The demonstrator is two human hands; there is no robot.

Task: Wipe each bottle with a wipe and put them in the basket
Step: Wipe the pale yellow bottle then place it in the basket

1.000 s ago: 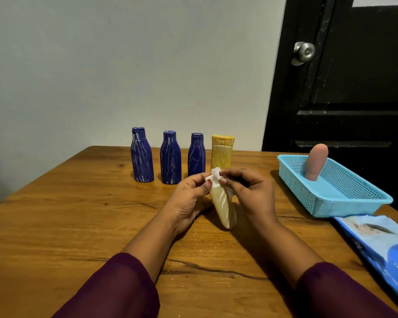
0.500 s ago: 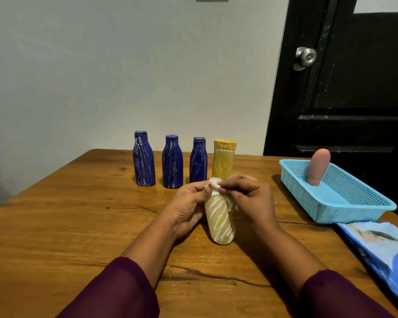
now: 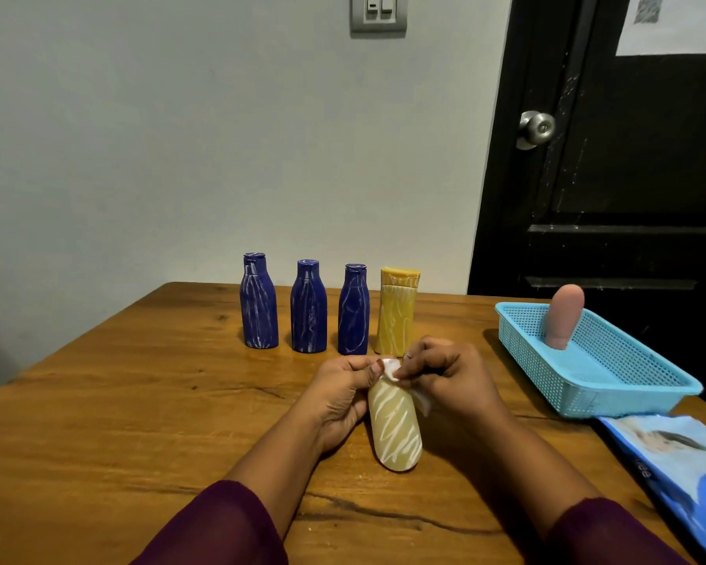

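Note:
A pale yellow bottle (image 3: 395,432) streaked with white is held tilted above the table, its rounded base toward me. My left hand (image 3: 341,399) grips its upper left side. My right hand (image 3: 449,379) pinches a small white wipe (image 3: 392,371) against the bottle's top end; more wipe shows at its right side. Behind stand three blue bottles (image 3: 259,303), (image 3: 308,309), (image 3: 354,311) and a yellow bottle (image 3: 397,314), all with white streaks. A pink bottle (image 3: 563,318) stands in the turquoise basket (image 3: 628,395) at right.
A blue pack of wipes (image 3: 677,462) lies at the table's right front edge, beside the basket. The wooden table (image 3: 119,401) meets a grey wall at the back. A black door with a metal knob (image 3: 536,128) stands behind the basket.
The bottle has turned so its white-streaked side faces me. Both hands stay at its top end with the wipe. The view has tilted up.

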